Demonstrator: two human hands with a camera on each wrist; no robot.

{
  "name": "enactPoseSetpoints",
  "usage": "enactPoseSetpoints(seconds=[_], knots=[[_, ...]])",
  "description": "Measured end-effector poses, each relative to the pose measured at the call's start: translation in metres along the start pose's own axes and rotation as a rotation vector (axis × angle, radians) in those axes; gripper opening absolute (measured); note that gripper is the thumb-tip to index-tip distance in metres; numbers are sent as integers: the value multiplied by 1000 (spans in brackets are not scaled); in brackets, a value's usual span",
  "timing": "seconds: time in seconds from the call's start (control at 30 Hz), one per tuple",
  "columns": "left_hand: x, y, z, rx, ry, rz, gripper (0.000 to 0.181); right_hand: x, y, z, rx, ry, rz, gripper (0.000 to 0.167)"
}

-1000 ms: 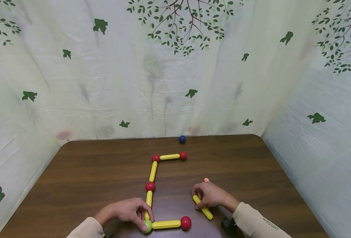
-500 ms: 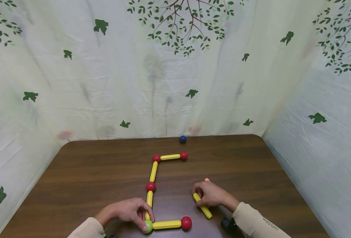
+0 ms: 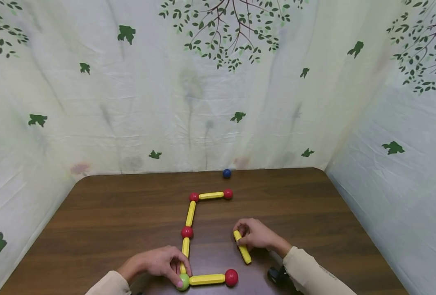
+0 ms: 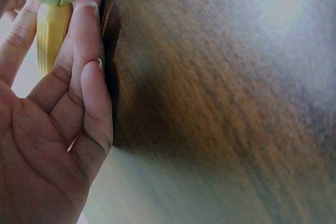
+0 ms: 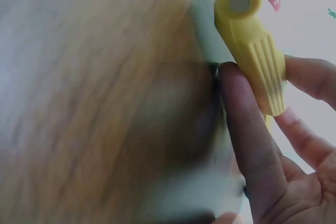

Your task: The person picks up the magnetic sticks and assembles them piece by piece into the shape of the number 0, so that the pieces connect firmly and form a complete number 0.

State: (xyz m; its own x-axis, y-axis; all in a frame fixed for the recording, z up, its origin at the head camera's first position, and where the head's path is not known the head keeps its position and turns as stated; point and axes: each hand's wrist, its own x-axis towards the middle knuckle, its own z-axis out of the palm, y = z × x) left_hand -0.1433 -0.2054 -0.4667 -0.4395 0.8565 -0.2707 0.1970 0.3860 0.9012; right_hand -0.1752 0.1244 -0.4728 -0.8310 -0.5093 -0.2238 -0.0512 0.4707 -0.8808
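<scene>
My left hand (image 3: pixel 158 261) grips the green ball (image 3: pixel 183 282) at the near corner of a chain of yellow magnetic rods and balls. From that ball one rod (image 3: pixel 207 279) runs right to a red ball (image 3: pixel 231 277). Another rod (image 3: pixel 186 248) leads away to a second red ball (image 3: pixel 187 232), then up to a far red ball (image 3: pixel 194 196) and right to one more (image 3: pixel 228 194). Right of the chain, my right hand (image 3: pixel 258 235) pinches a loose yellow magnetic rod (image 3: pixel 242 247). A metal disc shows in this rod's end (image 5: pixel 239 4) in the right wrist view.
A blue ball (image 3: pixel 227 173) lies alone near the far edge of the brown wooden table (image 3: pixel 129 213). Pale cloth (image 3: pixel 136 102) with a leaf print hangs behind the table and along its sides. A dark device (image 3: pixel 277 275) sits under my right wrist.
My right hand has moved a little left and away from me with the rod, which has turned to point more straight ahead. The left hand and the chain stay put.
</scene>
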Motion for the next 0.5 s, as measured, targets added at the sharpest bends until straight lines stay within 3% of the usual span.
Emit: enactPoseSetpoints(seconds=[0.17,0.5], knots=[[-1,0,1,2,3,-12,18,6,1,6,120,35,25,26],[0,-1,0,4,3,-6,18,14,0,20,273,44,-9,29]])
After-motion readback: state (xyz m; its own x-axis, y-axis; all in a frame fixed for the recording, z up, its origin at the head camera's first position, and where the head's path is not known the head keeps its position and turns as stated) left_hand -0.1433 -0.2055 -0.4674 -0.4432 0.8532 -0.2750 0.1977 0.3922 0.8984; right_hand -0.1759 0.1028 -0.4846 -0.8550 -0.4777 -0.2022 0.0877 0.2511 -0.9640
